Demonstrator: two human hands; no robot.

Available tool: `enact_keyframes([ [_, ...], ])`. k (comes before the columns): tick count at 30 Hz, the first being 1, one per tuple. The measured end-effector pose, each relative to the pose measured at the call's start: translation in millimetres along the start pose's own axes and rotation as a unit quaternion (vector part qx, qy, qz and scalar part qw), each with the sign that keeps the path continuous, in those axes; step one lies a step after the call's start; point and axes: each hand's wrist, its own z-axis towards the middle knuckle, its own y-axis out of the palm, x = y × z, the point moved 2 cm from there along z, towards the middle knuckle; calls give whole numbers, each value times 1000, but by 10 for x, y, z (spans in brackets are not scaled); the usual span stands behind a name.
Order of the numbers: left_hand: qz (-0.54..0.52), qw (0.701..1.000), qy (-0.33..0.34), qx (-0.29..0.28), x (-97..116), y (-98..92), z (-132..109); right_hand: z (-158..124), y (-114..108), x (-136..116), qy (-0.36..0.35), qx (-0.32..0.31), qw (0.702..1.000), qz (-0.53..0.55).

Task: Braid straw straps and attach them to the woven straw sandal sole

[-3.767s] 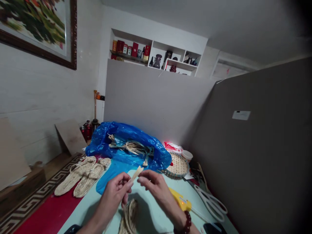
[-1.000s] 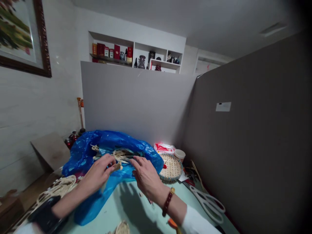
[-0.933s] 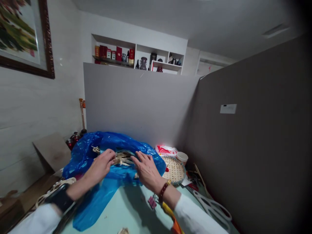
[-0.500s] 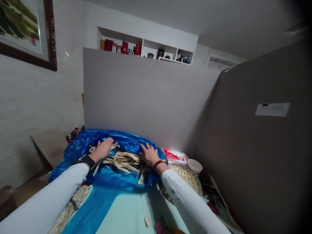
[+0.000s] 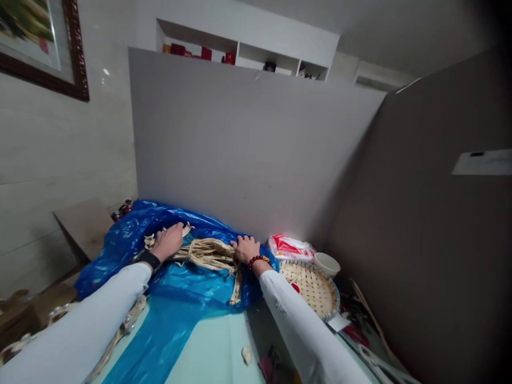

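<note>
A bundle of dried straw strips [image 5: 208, 253] lies in the mouth of a crumpled blue plastic bag [image 5: 132, 234] at the back of the table. My left hand [image 5: 168, 241] rests on the left end of the bundle, fingers curled over the strips. My right hand [image 5: 245, 248], with a red bead bracelet at the wrist, presses on the right end, fingers bent onto the straw. Both arms in white sleeves are stretched far forward.
A round woven tray [image 5: 312, 285] sits right of the bag, with a white cup [image 5: 327, 263] and a red-and-white packet [image 5: 290, 247] behind it. Woven straw pieces [image 5: 120, 336] lie at the left edge. White scissors [image 5: 384, 365] lie at the right. Grey partition boards [image 5: 248, 149] close the back and right.
Both hands left a small straw strip held near me, reached forward into the blue bag and settled on the two ends of the straw bundle. The view has moved closer to the bag.
</note>
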Motion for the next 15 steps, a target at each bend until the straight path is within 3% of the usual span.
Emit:
enact_keyframes([
  [3,-11,1000,12,22,114,-141,-85,1,-125,17,-22,-3,1000,-6],
  [8,-80,996,12,40,270,-550,-127,-61,-459,114,-69,21,997,-20],
  [11,-155,988,-19,0,340,-686,-171,-153,-697,133,-103,51,993,-31],
  [15,-272,951,-109,-96,373,-542,-370,-323,-941,27,-149,91,983,-52],
])
